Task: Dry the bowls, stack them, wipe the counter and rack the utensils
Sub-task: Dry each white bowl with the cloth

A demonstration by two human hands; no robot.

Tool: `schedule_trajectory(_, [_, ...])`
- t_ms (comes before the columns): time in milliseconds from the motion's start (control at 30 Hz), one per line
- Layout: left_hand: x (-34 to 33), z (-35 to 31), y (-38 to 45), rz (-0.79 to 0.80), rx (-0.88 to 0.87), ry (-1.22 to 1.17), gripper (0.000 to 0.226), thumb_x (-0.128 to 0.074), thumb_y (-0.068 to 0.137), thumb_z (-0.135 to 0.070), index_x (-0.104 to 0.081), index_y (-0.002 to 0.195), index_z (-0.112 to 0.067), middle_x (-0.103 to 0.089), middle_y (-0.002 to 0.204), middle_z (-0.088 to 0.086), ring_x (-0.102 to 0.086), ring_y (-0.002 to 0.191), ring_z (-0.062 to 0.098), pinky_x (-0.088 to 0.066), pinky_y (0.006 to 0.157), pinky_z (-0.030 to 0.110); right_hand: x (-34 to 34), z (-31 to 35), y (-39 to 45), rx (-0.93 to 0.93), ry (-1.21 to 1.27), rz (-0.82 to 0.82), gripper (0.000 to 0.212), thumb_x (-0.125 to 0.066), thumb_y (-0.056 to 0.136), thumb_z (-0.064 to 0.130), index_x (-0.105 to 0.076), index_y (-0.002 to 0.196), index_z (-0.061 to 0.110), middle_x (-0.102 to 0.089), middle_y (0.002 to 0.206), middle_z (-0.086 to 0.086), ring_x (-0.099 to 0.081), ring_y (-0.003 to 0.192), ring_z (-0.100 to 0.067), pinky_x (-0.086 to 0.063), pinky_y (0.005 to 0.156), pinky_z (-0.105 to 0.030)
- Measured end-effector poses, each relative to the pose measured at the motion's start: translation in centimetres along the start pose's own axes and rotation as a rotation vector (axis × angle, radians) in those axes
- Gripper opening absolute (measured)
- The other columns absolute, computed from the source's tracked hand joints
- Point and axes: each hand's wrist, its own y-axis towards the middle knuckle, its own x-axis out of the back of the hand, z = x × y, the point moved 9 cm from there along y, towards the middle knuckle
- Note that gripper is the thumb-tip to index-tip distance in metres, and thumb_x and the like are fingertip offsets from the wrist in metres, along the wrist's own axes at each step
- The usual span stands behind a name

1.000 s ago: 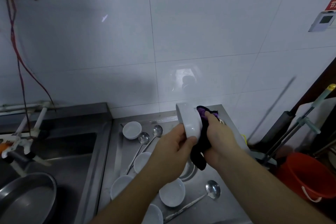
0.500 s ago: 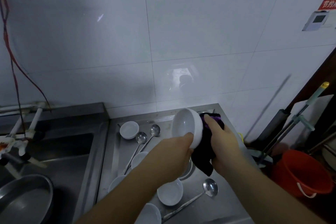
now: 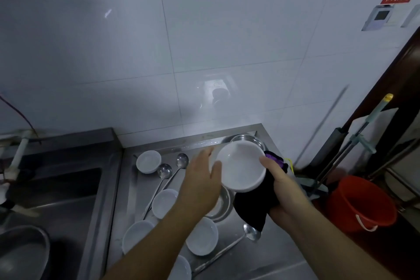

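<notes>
I hold a white bowl (image 3: 241,167) above the steel counter (image 3: 279,254), its opening facing me. My left hand (image 3: 201,182) pinches its left rim, thumb on the inside, fingers stretched along the outside. My right hand (image 3: 283,191) grips a dark cloth (image 3: 252,208) with a purple patch against the bowl's right underside, thumb on the rim. Several white bowls (image 3: 202,235) lie loose on the counter below. Three steel ladles lie there too, two at the back (image 3: 164,170) and one (image 3: 251,232) near the front.
Steel bowls sit at the counter's back right corner (image 3: 248,138) and under my left hand (image 3: 223,202). A sink (image 3: 54,191) with a metal basin (image 3: 22,252) lies left. A red bucket (image 3: 361,204) and mop handles (image 3: 363,129) stand right of the counter.
The bowl has turned from edge-on to opening towards me and shifted right. My left fingers have stretched out along its rim. The cloth now hangs beneath the bowl.
</notes>
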Motion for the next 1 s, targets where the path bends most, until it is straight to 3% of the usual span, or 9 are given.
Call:
schedule_trajectory(100, [-3.4, 3.4, 0.3, 0.138, 0.330, -0.376, 0.027, -0.048, 0.110, -0.032, -0.070, 0.125, -0.029, -0.075, 0.116, 0.002, -0.070, 0.109, 0.025, -0.058, 0.098, 0.050, 1.7, -0.2, 0.7, -0.068, -0.010, -0.001, 0.061, -0.083, 0.081, 0.044, -0.070, 0.130, 0.011, -0.077, 0.123, -0.017, -0.075, 0.112, -0.035, -0.060, 0.087, -0.044])
schedule_trajectory(233, [-6.7, 4.6, -0.1, 0.145, 0.606, -0.782, 0.022, -0.055, 0.108, -0.017, -0.075, 0.119, -0.018, -0.078, 0.112, 0.014, -0.076, 0.103, 0.032, -0.065, 0.079, 0.038, 4.4, 0.3, 2.3, -0.061, -0.073, -0.044, 0.046, -0.080, 0.087, 0.036, -0.073, 0.126, 0.012, -0.078, 0.118, -0.016, -0.077, 0.106, -0.033, -0.061, 0.085, -0.044])
schedule_trajectory(400, [-10.9, 4.7, 0.9, 0.178, 0.655, -0.757, 0.024, -0.058, 0.107, -0.013, -0.074, 0.124, -0.014, -0.079, 0.112, 0.015, -0.075, 0.107, 0.036, -0.066, 0.083, 0.040, 10.4, 0.8, 5.8, -0.055, -0.213, -0.217, 0.025, -0.082, 0.090, 0.017, -0.076, 0.113, 0.013, -0.081, 0.103, -0.016, -0.079, 0.095, -0.035, -0.063, 0.089, -0.054])
schedule_trajectory(533, [-15.2, 4.9, 1.7, 0.180, 0.740, -0.765, 0.020, -0.062, 0.104, -0.011, -0.076, 0.119, -0.015, -0.082, 0.104, 0.008, -0.079, 0.093, 0.026, -0.064, 0.071, 0.030, 15.4, 2.3, 8.8, 0.033, -0.406, -0.376, 0.024, -0.090, 0.079, 0.010, -0.075, 0.094, 0.020, -0.078, 0.086, -0.013, -0.077, 0.068, -0.019, -0.064, 0.060, -0.037])
schedule_trajectory(633, [-19.2, 5.7, 2.2, 0.216, 0.813, -0.739, 0.020, -0.064, 0.103, -0.010, -0.076, 0.118, -0.017, -0.081, 0.107, 0.007, -0.079, 0.098, 0.026, -0.066, 0.080, 0.037, 18.6, 2.8, 10.9, 0.048, -0.506, -0.427, 0.030, -0.092, 0.075, 0.009, -0.070, 0.087, 0.025, -0.074, 0.082, 0.000, -0.070, 0.061, -0.004, -0.053, 0.050, -0.022])
schedule_trajectory(733, [-22.6, 7.1, 2.5, 0.199, 0.910, -0.720, 0.021, -0.064, 0.103, -0.010, -0.073, 0.121, -0.016, -0.079, 0.114, 0.010, -0.077, 0.105, 0.029, -0.066, 0.081, 0.038, 21.4, 1.9, 13.5, -0.042, -0.533, -0.411, 0.029, -0.091, 0.076, 0.010, -0.071, 0.091, 0.024, -0.076, 0.088, -0.003, -0.072, 0.074, -0.016, -0.056, 0.055, -0.028])
schedule_trajectory(800, [-24.4, 8.0, 2.9, 0.177, 0.965, -0.726, 0.019, -0.064, 0.103, -0.011, -0.072, 0.120, -0.016, -0.078, 0.115, 0.011, -0.076, 0.105, 0.029, -0.065, 0.078, 0.036, 22.8, 1.4, 15.3, -0.100, -0.546, -0.387, 0.027, -0.088, 0.078, 0.009, -0.072, 0.094, 0.023, -0.076, 0.092, -0.010, -0.073, 0.083, -0.028, -0.064, 0.070, -0.044])
schedule_trajectory(867, [-25.9, 8.8, 3.4, 0.149, 1.000, -0.747, 0.016, -0.065, 0.102, -0.011, -0.073, 0.116, -0.015, -0.081, 0.108, 0.010, -0.079, 0.098, 0.027, -0.065, 0.076, 0.034, 24.0, 1.1, 17.2, -0.144, -0.575, -0.371, 0.027, -0.087, 0.080, 0.009, -0.072, 0.096, 0.023, -0.075, 0.094, -0.012, -0.072, 0.089, -0.035, -0.061, 0.083, -0.056])
schedule_trajectory(1000, [-28.4, 10.8, 4.8, 0.069, 1.046, -0.720, 0.021, -0.071, 0.098, -0.011, -0.071, 0.118, -0.008, -0.081, 0.103, 0.011, -0.080, 0.092, 0.024, -0.065, 0.076, 0.034, 25.6, 0.5, 21.3, -0.193, -0.632, -0.347, 0.029, -0.086, 0.080, 0.010, -0.068, 0.100, 0.019, -0.071, 0.099, -0.014, -0.069, 0.094, -0.038, -0.059, 0.089, -0.060])
